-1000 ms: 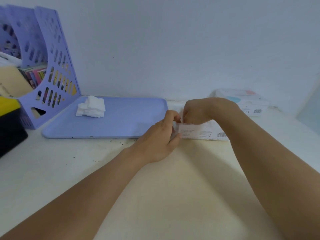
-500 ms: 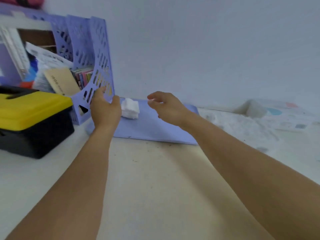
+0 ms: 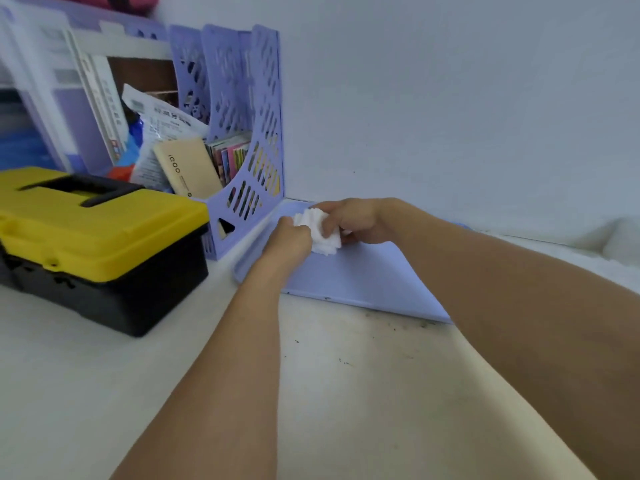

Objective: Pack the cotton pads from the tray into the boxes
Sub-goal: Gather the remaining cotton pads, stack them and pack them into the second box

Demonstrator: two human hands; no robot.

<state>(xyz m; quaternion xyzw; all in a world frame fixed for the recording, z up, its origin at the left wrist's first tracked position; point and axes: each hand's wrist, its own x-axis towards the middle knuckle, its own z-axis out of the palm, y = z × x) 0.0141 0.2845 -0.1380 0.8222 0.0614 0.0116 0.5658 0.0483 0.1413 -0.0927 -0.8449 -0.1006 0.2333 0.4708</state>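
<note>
A small stack of white cotton pads (image 3: 323, 239) sits at the far left of the flat lilac tray (image 3: 367, 282). Both of my hands are on it. My left hand (image 3: 289, 239) grips the stack's left side with curled fingers. From the right, my right hand (image 3: 349, 220) holds the stack, its fingers wrapped over the top. A blurred pale shape at the far right edge may be a box (image 3: 620, 237); I cannot tell more about it.
A black toolbox with a yellow lid (image 3: 93, 237) stands on the left of the table. Behind it a lilac perforated file holder (image 3: 242, 140), stuffed with books and packets, touches the tray's left end. The wall runs close behind the tray.
Both hands left the box at the right, crossed to the left end of the tray and closed on the stack of cotton pads. The view swung left with them.
</note>
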